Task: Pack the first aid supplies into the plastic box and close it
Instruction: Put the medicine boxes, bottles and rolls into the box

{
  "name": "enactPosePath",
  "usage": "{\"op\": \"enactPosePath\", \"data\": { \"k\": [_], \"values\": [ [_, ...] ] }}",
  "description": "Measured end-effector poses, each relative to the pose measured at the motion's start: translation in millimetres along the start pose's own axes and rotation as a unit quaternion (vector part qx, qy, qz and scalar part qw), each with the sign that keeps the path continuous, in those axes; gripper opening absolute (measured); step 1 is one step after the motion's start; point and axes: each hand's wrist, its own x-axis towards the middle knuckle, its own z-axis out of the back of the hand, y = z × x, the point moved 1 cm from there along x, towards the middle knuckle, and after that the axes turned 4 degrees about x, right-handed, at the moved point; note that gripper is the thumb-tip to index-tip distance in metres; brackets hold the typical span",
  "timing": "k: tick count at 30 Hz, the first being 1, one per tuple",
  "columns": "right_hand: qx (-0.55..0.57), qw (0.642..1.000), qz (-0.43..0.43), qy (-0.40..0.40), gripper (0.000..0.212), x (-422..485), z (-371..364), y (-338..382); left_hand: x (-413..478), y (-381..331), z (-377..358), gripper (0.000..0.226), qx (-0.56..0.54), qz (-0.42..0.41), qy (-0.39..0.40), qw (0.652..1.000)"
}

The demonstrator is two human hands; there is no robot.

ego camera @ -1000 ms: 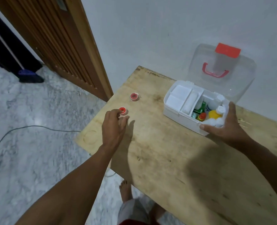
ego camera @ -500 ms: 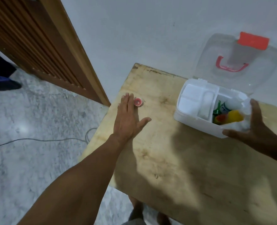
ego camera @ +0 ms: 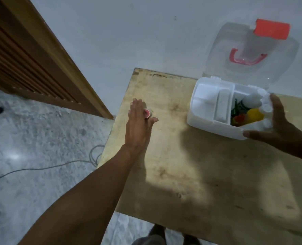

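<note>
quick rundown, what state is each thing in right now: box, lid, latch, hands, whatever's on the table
plastic box, open, partly packed, bottles in its right compartment
lid, swung up behind the box
red latch, unfastened, at the lid's top edge
small roll, on the table, outside the box, partly under the left hand's fingers
left hand, flat, fingers straight, over the small roll
right hand, grips the box's near right corner

Left hand flat; right hand grips the plastic box.
</note>
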Motion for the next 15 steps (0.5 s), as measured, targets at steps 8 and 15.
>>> {"op": "enactPosePath", "data": {
  "k": [8, 15],
  "values": [
    [0.022, 1.0, -0.008, 0.012, 0.129, -2, 0, -2, 5, -11, 0, 0.042, -0.008, -0.021, -0.054, 0.998],
    [0.034, 0.999, 0.0, 0.023, 0.115, 7, 8, -19, 10, -59, 12, 0.041, -0.029, -0.032, -0.078, 0.996]
  ]
}}
